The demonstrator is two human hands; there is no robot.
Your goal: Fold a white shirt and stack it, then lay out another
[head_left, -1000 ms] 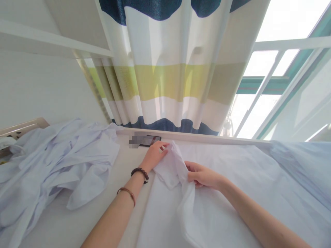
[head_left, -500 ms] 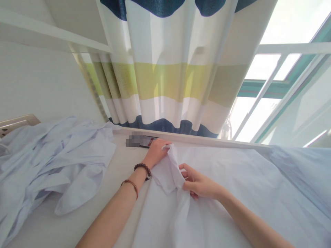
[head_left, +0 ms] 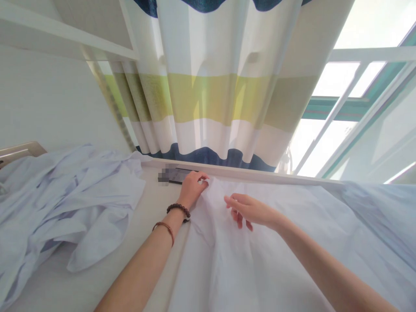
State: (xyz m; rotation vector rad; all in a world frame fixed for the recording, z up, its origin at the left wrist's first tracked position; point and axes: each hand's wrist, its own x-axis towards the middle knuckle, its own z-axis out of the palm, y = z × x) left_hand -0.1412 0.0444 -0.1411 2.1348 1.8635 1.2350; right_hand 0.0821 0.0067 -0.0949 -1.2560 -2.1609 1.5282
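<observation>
Currently, the left hand (head_left: 193, 188) is pinching the far edge of a white cloth (head_left: 266, 268), while the empty right hand (head_left: 248, 210) is hovering over it, fingers (head_left: 233, 202) loosely parted.

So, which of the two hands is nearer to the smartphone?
Left. The left hand is beside the smartphone, overlapping its right end in this view; the right hand is farther right, over the white fabric.

A striped curtain (head_left: 201, 97) and heaped cloth (head_left: 94, 199) suggest a home
</observation>
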